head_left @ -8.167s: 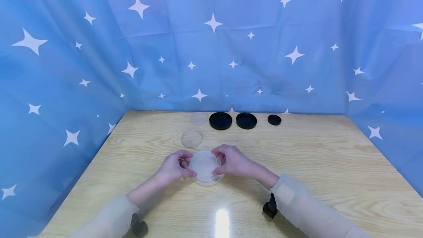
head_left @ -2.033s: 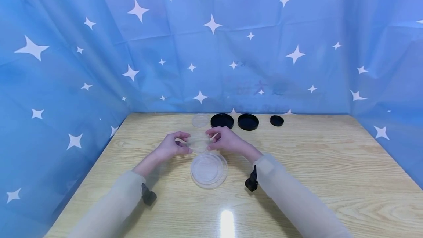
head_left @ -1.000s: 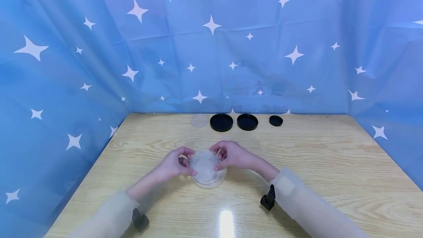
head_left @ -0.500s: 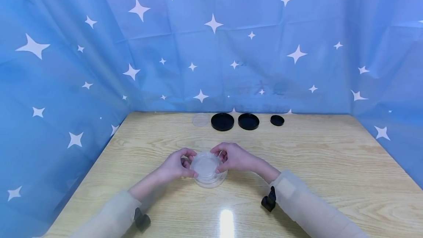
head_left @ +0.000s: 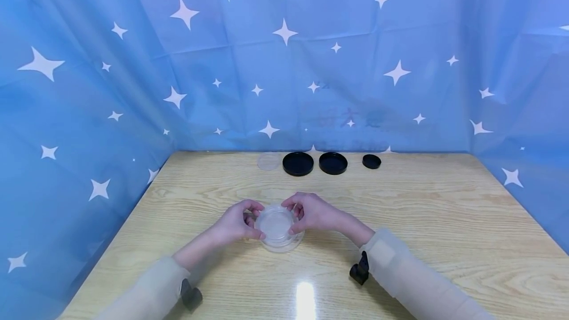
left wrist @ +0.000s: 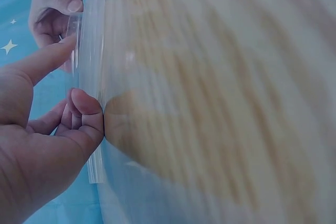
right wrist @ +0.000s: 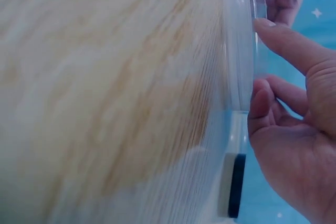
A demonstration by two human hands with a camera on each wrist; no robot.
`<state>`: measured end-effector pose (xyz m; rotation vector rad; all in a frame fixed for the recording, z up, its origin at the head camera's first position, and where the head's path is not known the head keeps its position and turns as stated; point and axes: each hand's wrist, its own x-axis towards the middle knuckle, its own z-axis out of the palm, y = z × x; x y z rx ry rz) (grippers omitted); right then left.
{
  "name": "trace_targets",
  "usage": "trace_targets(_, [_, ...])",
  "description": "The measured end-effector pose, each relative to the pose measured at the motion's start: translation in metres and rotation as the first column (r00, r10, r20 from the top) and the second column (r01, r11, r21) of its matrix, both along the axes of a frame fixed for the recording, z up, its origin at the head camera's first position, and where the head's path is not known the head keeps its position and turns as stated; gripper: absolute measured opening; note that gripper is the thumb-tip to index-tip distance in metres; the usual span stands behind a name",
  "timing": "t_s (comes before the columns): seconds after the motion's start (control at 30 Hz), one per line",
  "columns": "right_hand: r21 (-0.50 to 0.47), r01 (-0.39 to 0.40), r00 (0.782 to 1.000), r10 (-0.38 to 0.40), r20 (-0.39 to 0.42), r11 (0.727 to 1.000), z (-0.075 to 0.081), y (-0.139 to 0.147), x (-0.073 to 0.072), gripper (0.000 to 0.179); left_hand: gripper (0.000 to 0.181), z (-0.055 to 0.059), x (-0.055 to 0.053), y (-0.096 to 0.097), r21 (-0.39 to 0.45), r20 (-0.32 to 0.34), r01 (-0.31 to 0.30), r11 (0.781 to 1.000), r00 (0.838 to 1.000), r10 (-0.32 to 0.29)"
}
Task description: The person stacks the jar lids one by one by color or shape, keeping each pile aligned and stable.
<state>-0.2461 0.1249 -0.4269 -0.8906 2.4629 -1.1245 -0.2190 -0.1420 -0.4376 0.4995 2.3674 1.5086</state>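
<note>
Near the middle of the table, a clear round petri dish (head_left: 274, 222) lies over wider clear dishes (head_left: 281, 249) stacked flat beneath it. My left hand (head_left: 237, 222) pinches its left edge between thumb and fingers; my right hand (head_left: 313, 214) does the same on the right. From the side, the left wrist view shows the small top dish (left wrist: 73, 69) standing out from the thicker stack (left wrist: 96, 77). The right wrist view has the top dish (right wrist: 259, 9) at the right thumb's tip, against the stack's rims (right wrist: 239, 51).
Along the table's back edge lie one clear round dish (head_left: 268, 161), two larger black round dishes (head_left: 298, 164) (head_left: 333, 163) and a smaller black one (head_left: 371, 161). A blue curtain with white stars (head_left: 284, 63) hangs behind and at the sides of the wooden table (head_left: 426, 221).
Both hands took the clear dish from behind the stack and brought it toward the body onto the stack. Over the last half second the hands have barely moved.
</note>
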Motion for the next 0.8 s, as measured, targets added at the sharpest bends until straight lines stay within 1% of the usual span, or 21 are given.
trace_targets(0.57, [0.037, 0.014, 1.0, -0.013, -0.017, 0.999, 0.0001, -0.0015, 0.0008, 0.059, 0.065, 0.0005, -0.0001, 0.0007, -0.004, 0.004, 0.005, 1.0, 1.0, -0.005])
trace_targets(0.8, [0.033, -0.008, 0.999, 0.009, -0.038, 0.999, -0.0002, -0.0009, 0.0007, 0.059, 0.065, 0.0, -0.0001, 0.0011, -0.009, 0.001, -0.005, 1.0, 1.0, 0.005])
